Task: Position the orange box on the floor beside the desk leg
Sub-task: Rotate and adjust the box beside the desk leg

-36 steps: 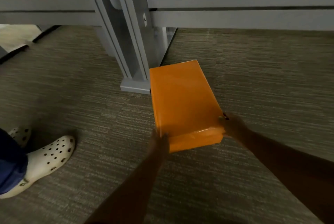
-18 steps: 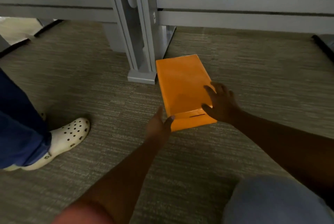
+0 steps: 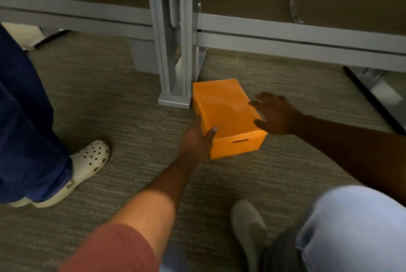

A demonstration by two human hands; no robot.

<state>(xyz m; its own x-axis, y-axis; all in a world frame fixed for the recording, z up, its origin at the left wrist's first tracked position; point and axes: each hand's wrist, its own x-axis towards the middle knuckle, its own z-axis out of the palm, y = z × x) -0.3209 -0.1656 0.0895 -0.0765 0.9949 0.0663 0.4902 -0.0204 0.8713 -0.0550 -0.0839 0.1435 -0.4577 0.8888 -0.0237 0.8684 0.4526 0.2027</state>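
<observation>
The orange box [image 3: 224, 109] lies flat on the carpet, its far left corner against the foot of the grey desk leg [image 3: 173, 67]. A dark slot shows in the box's near end. My left hand [image 3: 195, 140] grips the near left corner, thumb on the lid and fingers down the side. My right hand [image 3: 276, 115] is spread flat at the box's right edge, fingers apart, touching or just above the lid.
Another person's dark blue trouser leg and cream perforated clog [image 3: 87, 161] stand on the left. My knee in light jeans [image 3: 351, 227] and grey shoe [image 3: 248, 223] fill the lower right. Grey desk rails [image 3: 285, 36] run behind. A chair base [image 3: 377, 93] sits at right.
The box went down beside the leg's foot. My right hand left the near end, crossed the lid and now lies spread at the right edge. The view has pulled back.
</observation>
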